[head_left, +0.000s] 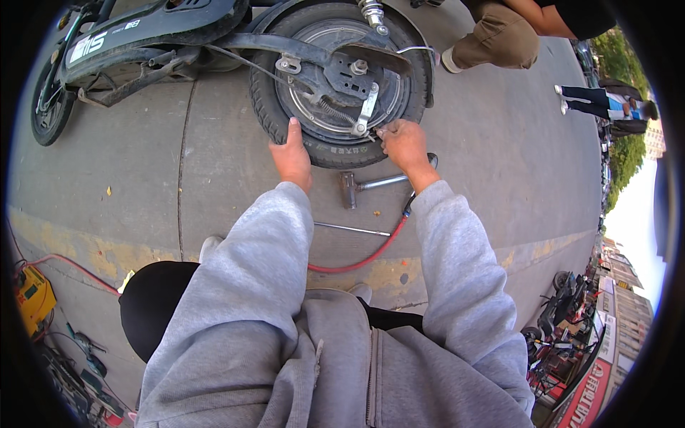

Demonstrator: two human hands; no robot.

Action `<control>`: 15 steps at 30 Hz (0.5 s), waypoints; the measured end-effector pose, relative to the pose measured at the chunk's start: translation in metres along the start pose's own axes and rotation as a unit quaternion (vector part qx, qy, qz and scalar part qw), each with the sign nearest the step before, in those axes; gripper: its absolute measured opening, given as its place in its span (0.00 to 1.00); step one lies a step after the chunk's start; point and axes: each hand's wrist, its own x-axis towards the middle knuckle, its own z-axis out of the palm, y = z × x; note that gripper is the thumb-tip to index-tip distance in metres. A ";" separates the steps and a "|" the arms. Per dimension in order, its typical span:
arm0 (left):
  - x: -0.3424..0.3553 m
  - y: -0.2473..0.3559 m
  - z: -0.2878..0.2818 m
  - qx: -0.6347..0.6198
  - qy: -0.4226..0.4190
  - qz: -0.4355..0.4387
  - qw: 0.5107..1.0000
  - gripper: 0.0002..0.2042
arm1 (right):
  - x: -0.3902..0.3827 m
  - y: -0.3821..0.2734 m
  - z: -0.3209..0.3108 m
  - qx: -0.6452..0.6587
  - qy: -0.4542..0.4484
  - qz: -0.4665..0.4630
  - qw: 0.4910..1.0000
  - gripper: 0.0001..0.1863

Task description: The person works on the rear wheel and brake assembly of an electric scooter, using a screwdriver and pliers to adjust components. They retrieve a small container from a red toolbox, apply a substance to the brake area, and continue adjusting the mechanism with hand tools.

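The rear wheel of an electric scooter (164, 36) stands in front of me, with a black tire (342, 153) around a grey hub. My left hand (291, 158) grips the tire at its lower left, thumb on the sidewall; its other fingers are hidden behind the tread. Beside the silver brake arm (367, 108), my right hand (405, 146) is closed in a pinch near the rim. What it pinches is too small to tell. Behind my right wrist runs the end of a red hose (367, 260) with a dark fitting (407, 210).
A hammer (349, 191) and a thin metal rod (353, 229) lie on the concrete below the wheel. One person in brown trousers (496, 39) crouches at the upper right; another person (606, 103) stands farther off. A yellow machine (34, 294) sits at the left.
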 end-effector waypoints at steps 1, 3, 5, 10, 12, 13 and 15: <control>0.000 0.000 0.000 0.000 0.000 -0.001 1.000 0.24 | -0.001 0.000 0.000 0.004 0.001 0.000 1.000 0.11; 0.000 0.000 0.000 0.002 -0.002 0.000 1.000 0.24 | -0.002 0.000 -0.001 0.007 0.003 -0.002 1.000 0.11; 0.000 0.000 0.000 0.005 -0.003 0.003 1.000 0.24 | -0.002 0.000 -0.001 0.004 0.005 -0.006 1.000 0.11; 0.000 0.001 0.000 0.010 -0.003 0.002 1.000 0.24 | -0.003 0.001 0.000 0.021 0.007 -0.006 1.000 0.10; 0.000 0.001 0.000 0.016 0.004 -0.002 1.000 0.24 | -0.003 0.003 0.000 0.028 0.006 -0.002 1.000 0.10; 0.000 0.002 0.000 0.019 0.006 -0.004 1.000 0.24 | -0.003 0.003 0.001 0.030 0.004 0.001 1.000 0.10; -0.001 0.002 0.000 0.012 0.002 -0.008 1.000 0.24 | -0.004 0.002 0.001 0.031 0.004 0.003 0.999 0.10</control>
